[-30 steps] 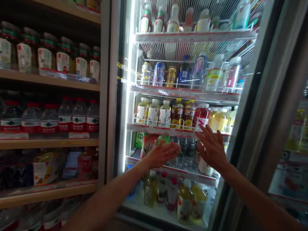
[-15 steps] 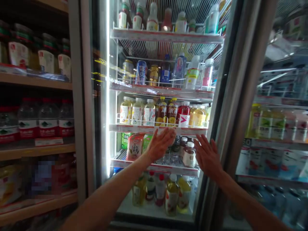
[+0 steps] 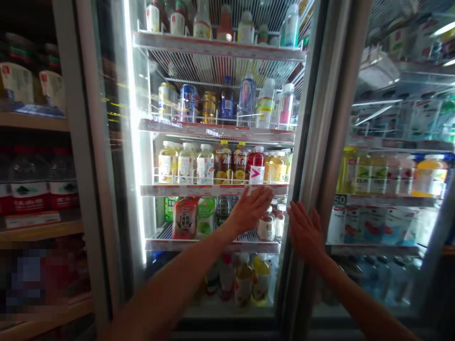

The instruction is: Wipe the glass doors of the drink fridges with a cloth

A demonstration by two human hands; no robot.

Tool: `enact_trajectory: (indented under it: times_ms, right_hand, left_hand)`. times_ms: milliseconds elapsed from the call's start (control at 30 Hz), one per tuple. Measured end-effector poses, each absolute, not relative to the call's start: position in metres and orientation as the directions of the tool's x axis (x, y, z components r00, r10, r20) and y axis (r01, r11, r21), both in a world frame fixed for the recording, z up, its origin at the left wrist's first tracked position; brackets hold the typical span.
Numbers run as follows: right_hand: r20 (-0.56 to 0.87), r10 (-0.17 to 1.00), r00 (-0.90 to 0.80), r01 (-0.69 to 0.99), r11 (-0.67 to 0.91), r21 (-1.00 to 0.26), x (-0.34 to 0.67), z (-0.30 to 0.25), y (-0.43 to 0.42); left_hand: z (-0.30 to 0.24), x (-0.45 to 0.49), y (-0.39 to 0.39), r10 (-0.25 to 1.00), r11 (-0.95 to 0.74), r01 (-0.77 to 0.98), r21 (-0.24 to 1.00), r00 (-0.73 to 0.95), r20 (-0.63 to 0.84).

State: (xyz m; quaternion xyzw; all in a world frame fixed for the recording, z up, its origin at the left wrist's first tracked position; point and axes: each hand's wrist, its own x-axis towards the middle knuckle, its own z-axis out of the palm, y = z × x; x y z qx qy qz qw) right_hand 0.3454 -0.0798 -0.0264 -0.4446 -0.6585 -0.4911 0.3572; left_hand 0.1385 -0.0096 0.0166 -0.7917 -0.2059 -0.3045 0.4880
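Both of my hands are raised before a lit drinks fridge (image 3: pixel 213 191). My left hand (image 3: pixel 253 206) is stretched out with its fingers straight and holds nothing. It overlaps the shelf edge beneath a red drink bottle (image 3: pixel 256 166) and lies beside small dark bottles with white caps (image 3: pixel 266 226). My right hand (image 3: pixel 306 233) is also open and empty, palm turned inward, in front of the metal door frame (image 3: pixel 329 118). Whether either hand touches the fridge I cannot tell. My left forearm hides part of the lower shelves.
Iced tea bottles (image 3: pixel 223 163) stand on the middle shelf, with a red-brown drink pack (image 3: pixel 184 218) below. At left, a wooden shelf (image 3: pixel 39 227) carries red-labelled water bottles (image 3: pixel 29 187). Another fridge section at right holds an orange drink bottle (image 3: pixel 429 175) and cartons (image 3: pixel 377 225).
The view has turned to the right, so the fridge and shelves sit further left. My left hand has shifted right, closer to my right hand. Both stay open.
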Motion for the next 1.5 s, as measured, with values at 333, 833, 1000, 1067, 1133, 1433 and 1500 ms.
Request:
enact_trajectory:
  times_ms: [333,833,1000,1067,1133,1433,1500]
  right_hand:
    - [0.936,0.209,-0.284,0.959,0.082,0.273,0.358,-0.04,-0.08]
    - [0.958,0.17,-0.231,0.969,0.126,0.211,0.355,-0.027,-0.074]
    - [0.959,0.156,-0.235,0.968,0.129,0.216,0.345,-0.022,-0.068]
    - [0.953,0.159,-0.258,0.962,0.138,0.237,0.338,-0.02,-0.066]
    - [0.949,0.157,-0.273,0.957,0.148,0.251,0.332,-0.019,-0.063]
    - [0.948,0.131,-0.289,0.944,0.204,0.259,0.312,-0.006,-0.05]
    - [0.942,0.14,-0.305,0.938,0.215,0.272,0.307,-0.004,-0.049]
  left_hand:
    - [-0.033,0.163,-0.022,-0.1,-0.499,0.251,-0.83,0.934,0.342]
    - [-0.006,0.144,-0.006,-0.105,-0.453,0.408,-0.793,0.858,0.502]
    - [0.002,0.122,-0.005,-0.068,-0.443,0.555,-0.704,0.762,0.644]
    - [-0.007,0.111,-0.008,-0.102,-0.455,0.405,-0.793,0.861,0.498]
    - [-0.007,0.1,-0.007,-0.12,-0.453,0.315,-0.834,0.905,0.408]
    - [0.014,0.076,-0.001,-0.091,-0.412,0.458,-0.788,0.84,0.535]
    - [0.002,0.069,-0.005,-0.15,-0.402,0.279,-0.872,0.92,0.363]
